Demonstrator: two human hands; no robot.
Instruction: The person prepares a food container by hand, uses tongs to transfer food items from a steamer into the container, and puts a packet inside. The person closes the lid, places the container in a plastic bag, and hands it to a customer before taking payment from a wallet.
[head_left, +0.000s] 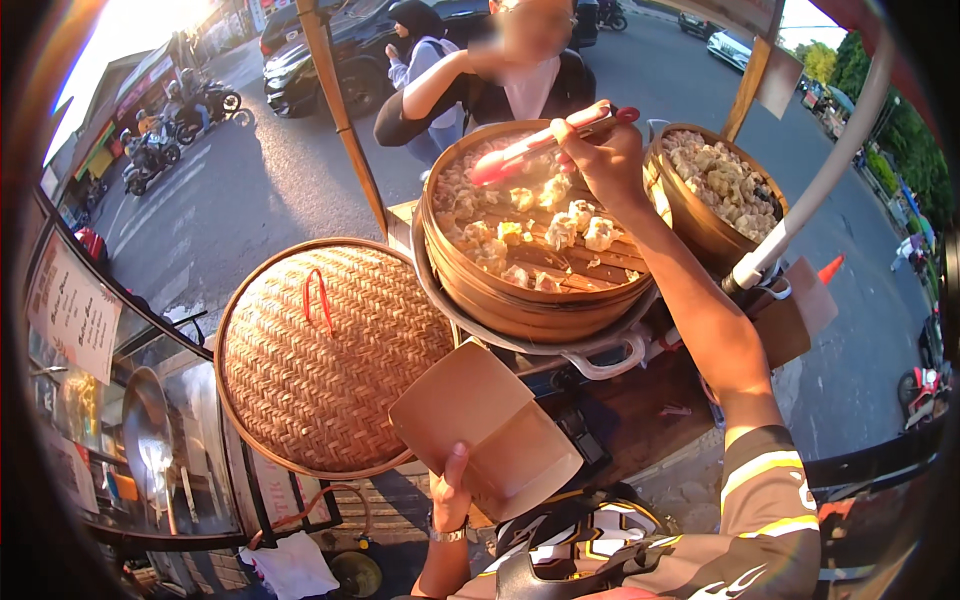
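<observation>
My right hand is closed round a pair of red-tipped tongs, reaching over a large round bamboo steamer. Their red ends hover above the dumplings at the steamer's left side. Several dumplings lie scattered on the slatted bottom, with more crowded along the far left wall. Low in front of the steamer, my left hand grips an opened brown cardboard food box, thumb on its inner face. I see no food in the box.
A woven bamboo lid with a red loop leans left of the steamer. A second steamer full of dumplings stands at the right, near a slanting pale pole. The pot handle juts toward me. A person stands across the stall.
</observation>
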